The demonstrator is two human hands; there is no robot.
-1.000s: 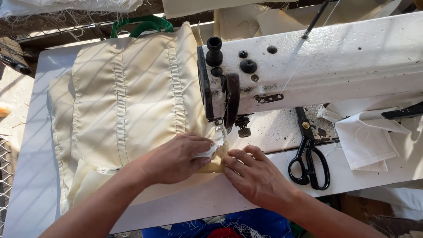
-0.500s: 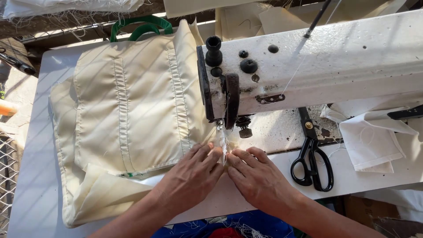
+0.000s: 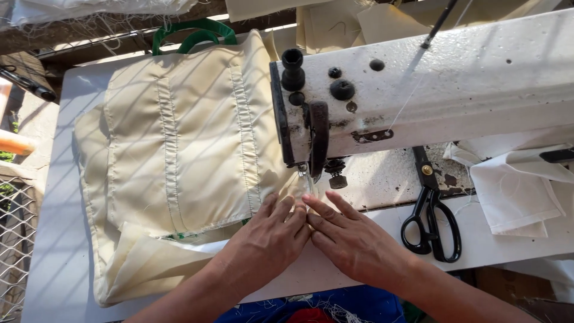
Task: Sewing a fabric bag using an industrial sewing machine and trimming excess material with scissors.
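A cream fabric bag (image 3: 179,155) with stitched seams and green handles (image 3: 191,34) lies on the white table (image 3: 54,239), left of a white sewing machine (image 3: 430,84). My left hand (image 3: 263,239) lies flat on the bag's near edge, fingers spread, just in front of the needle and presser foot (image 3: 305,173). My right hand (image 3: 353,239) lies flat beside it, fingertips touching the left hand's and pressing the fabric edge down. Neither hand grips anything.
Black scissors (image 3: 431,221) lie on the machine bed right of my right hand. White cloth pieces (image 3: 514,191) sit at the far right. A wire mesh fence (image 3: 15,239) stands off the table's left edge. Blue fabric (image 3: 335,302) hangs at the near edge.
Both hands went from pinching and bunching the fabric edge near the needle to lying flat and spread on it. The bag has shifted slightly.
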